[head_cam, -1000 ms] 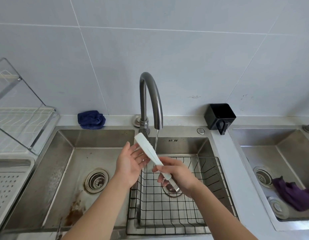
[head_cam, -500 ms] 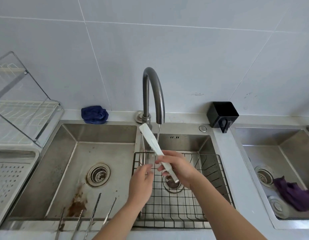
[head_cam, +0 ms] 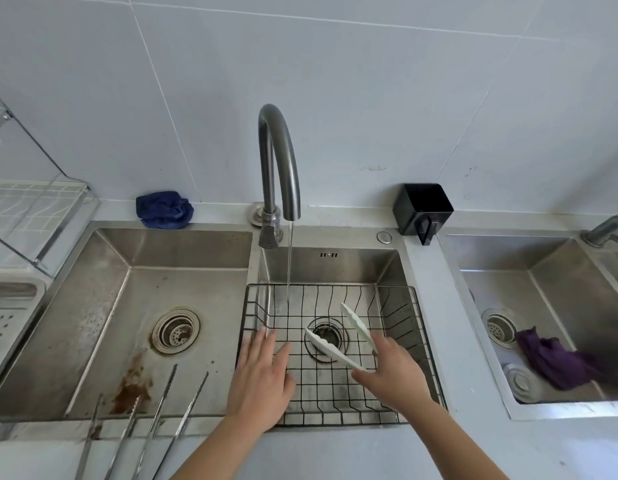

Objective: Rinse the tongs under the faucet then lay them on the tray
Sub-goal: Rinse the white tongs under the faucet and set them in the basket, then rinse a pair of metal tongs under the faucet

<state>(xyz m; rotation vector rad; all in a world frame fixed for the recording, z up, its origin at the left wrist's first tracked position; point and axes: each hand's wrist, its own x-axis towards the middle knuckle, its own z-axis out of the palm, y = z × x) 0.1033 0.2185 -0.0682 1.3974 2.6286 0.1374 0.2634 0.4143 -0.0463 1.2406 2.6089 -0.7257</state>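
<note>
Left hand (head_cam: pixel 262 372), flat and empty, had released the white tongs (head_cam: pixel 335 352). Right hand (head_cam: pixel 392 374) gripped their hinge end and had lowered them over the wire basket (head_cam: pixel 338 396), at 4 o'clock from the running stream (head_cam: pixel 289 271). Rinsing appeared complete; the tray (head_cam: pixel 6 323), at 9 o'clock, remained unused.

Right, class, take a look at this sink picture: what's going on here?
A person is at a steel sink with the faucet running a thin stream. The right hand holds white tongs, their arms sprung apart, over the wire basket in the middle basin, to the right of the water. The left hand is open above the basket, holding nothing. The tongs are not yet on the tray at far left.
</note>
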